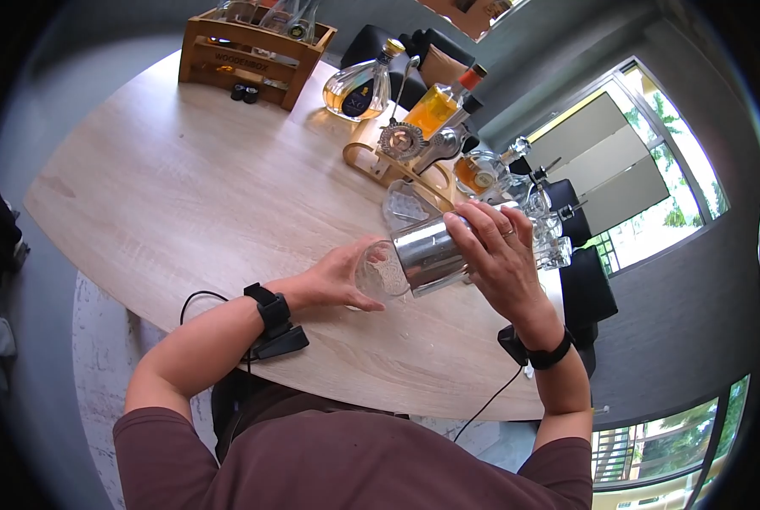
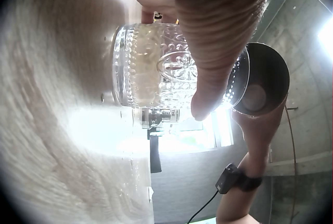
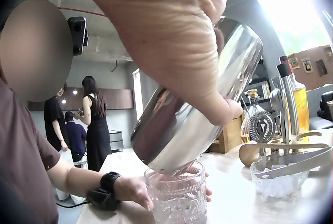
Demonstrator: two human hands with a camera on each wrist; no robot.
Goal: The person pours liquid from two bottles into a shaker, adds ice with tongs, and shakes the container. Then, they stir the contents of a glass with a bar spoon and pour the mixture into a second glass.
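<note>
My left hand (image 1: 339, 274) grips an embossed clear glass (image 1: 378, 270) standing on the table, fingers and thumb around its sides. Pale liquid shows in the lower part of the glass (image 2: 151, 67) in the left wrist view. My right hand (image 1: 501, 259) holds a shiny metal shaker tin (image 1: 431, 253), tilted so that its mouth is over the glass rim. In the right wrist view the tin (image 3: 182, 125) slants down to the glass (image 3: 178, 195), its lip at the rim. Its inside shows in the left wrist view, with no lid on that end.
Beyond the glass stand an ice bowl (image 1: 410, 204) with tongs, a wooden rack (image 1: 367, 157) with a strainer (image 1: 402, 140), and several bottles. A wooden crate (image 1: 252, 64) of glassware is at the far left. People (image 3: 98, 125) stand in the background.
</note>
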